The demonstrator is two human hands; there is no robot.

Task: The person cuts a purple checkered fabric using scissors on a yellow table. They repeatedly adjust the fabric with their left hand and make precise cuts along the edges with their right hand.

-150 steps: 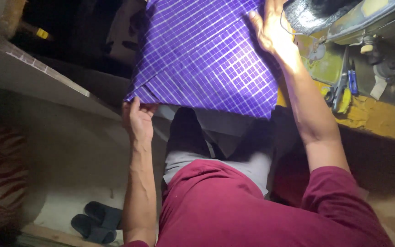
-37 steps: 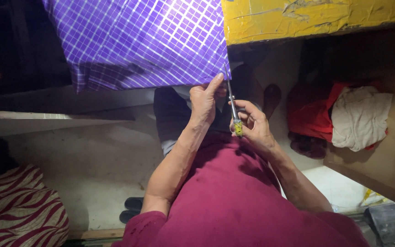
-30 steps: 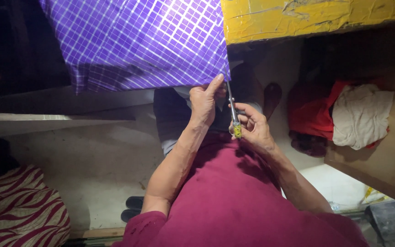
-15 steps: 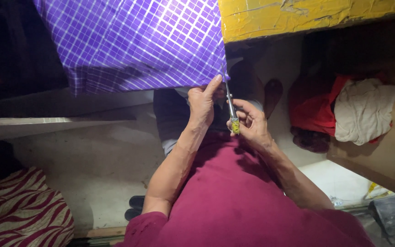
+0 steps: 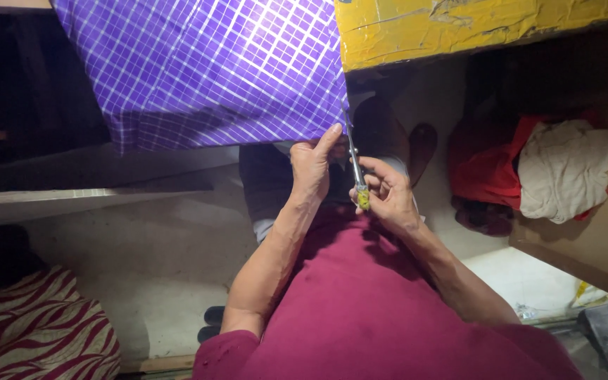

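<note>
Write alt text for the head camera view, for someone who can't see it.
Seen from above, a person in a maroon shirt pinches the lower edge of a purple checked cloth with the left hand, while the right hand holds a slim metal tool upright against its corner, beside a yellow bench edge.

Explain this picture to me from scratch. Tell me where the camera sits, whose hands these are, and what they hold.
There is no machine here: the camera is worn on a person's head and looks down, so you see that person's own arms, maroon shirt and lap. The left hand pinches the lower corner of a purple checked cloth that hangs over the edge of a yellow table. The right hand has a grip on a thin metal tool with a yellow handle, its tip pointing up at that cloth corner; exactly what kind of tool it is cannot be told. To the right sits a red and cream bundle of fabric. At the lower left lies a red striped cloth.
</note>
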